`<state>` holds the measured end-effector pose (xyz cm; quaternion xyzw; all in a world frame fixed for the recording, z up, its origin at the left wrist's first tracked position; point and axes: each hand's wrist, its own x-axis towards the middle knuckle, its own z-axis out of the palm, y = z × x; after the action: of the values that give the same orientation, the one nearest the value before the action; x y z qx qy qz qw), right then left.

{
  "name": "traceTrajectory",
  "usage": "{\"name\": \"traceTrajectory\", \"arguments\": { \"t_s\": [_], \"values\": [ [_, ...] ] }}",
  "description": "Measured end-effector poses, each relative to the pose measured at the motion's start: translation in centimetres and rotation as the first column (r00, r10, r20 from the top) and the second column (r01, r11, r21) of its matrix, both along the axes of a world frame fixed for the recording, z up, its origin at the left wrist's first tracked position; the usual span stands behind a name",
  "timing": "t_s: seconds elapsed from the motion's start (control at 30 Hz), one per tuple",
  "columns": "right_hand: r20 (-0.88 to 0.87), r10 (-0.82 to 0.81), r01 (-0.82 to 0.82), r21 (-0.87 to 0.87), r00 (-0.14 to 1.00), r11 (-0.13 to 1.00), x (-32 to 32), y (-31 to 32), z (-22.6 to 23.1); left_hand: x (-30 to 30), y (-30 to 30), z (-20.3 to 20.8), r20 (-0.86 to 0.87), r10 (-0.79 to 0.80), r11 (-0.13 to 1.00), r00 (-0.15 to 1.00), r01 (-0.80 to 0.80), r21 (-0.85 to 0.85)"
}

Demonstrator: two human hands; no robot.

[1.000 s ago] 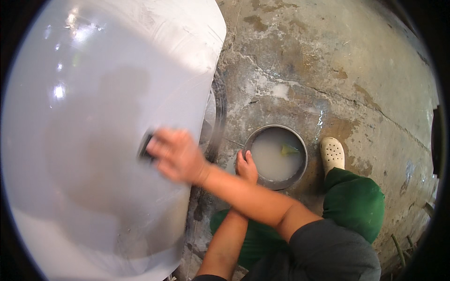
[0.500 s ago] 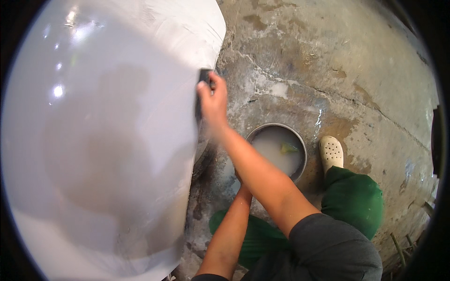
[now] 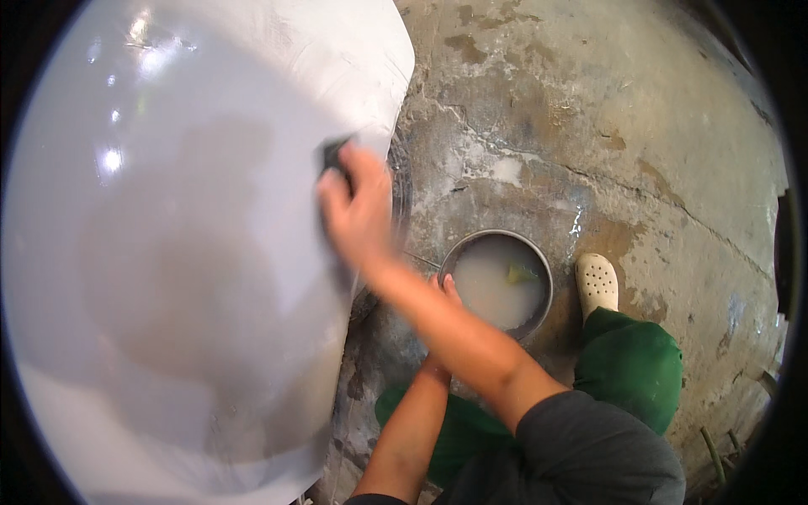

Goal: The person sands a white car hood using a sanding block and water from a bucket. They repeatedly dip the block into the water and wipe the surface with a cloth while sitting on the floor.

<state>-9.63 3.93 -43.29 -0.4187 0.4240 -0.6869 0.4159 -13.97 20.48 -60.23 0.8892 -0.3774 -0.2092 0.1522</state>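
Observation:
My right hand (image 3: 362, 206) is closed around a black block (image 3: 334, 158), probably a sanding block, and holds it against the glossy whitish-grey panel (image 3: 210, 278) near its right edge. Hand and block are blurred by motion. My right forearm crosses above my left arm. Partly hidden beneath it, my left hand (image 3: 449, 288) shows only fingertips, stretched out by the left rim of a round bucket (image 3: 549, 290). Nothing shows in those fingers. Cloudy water fills the bucket, with a yellow-green piece (image 3: 520, 273) in it.
A dark tyre (image 3: 402, 181) sits under the panel's edge. Cracked, damp concrete floor (image 3: 673, 135) stretches to the right. My foot in a cream clog (image 3: 597, 282) stands right of the bucket. Thin sticks (image 3: 714, 454) lie at the lower right.
My right hand has moved left and slightly down with the block, from the panel's edge onto its surface. The fingertips of my left hand have come into sight by the bucket.

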Motion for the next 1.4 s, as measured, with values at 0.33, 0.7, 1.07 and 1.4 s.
{"name": "traceTrajectory", "arguments": {
  "t_s": [0.33,0.7,1.07,1.4],
  "values": [
    [0.036,-0.078,0.08,-0.07,0.996,0.994,-1.6,-2.9,0.5,-0.1,-0.3,-0.7,-0.044,0.062,0.998,0.997,-0.062,0.02],
    [0.026,-0.145,0.147,-0.139,0.989,0.979,-2.5,-6.6,3.4,-0.2,0.7,-1.5,0.061,0.01,0.997,0.998,-0.006,-0.077],
    [-0.02,-0.177,0.162,-0.309,0.984,0.937,-2.5,-7.0,2.1,0.0,-0.5,-1.3,-0.003,0.028,1.0,1.0,-0.028,-0.009],
    [-0.164,0.045,-0.139,-0.623,0.985,0.77,0.7,2.1,-1.1,1.0,0.4,-3.2,-0.073,0.031,0.996,0.997,-0.036,-0.076]
  ]
}}
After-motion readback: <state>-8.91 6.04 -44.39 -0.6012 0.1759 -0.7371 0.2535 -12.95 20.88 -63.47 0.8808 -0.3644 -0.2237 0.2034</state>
